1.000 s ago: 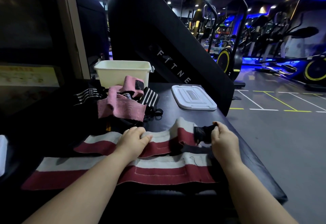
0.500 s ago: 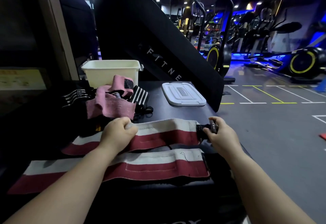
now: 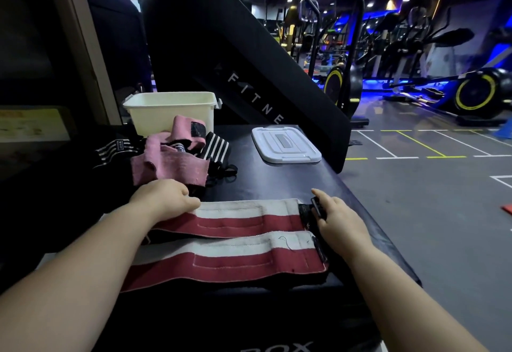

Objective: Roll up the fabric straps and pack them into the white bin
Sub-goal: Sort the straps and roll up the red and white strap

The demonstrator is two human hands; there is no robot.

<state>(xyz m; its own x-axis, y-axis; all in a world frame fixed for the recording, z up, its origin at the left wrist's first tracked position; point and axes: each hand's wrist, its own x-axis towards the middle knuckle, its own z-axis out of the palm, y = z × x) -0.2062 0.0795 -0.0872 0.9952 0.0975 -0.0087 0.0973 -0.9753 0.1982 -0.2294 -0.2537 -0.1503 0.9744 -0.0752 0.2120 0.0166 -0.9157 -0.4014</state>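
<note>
Left hand: fingers curled, gripping far red-white strap.
Right hand: pinching that strap's black end tab.
White bin: behind, open-topped.

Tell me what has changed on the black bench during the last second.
The far red-and-white fabric strap, humped in the middle a second ago, now lies flat: the right hand, pinching its black end tab, drew it taut while the left hand held its left part. Neither hand let go. The near red-and-white strap, pink straps, white plastic bin and white lid stayed put.
</note>
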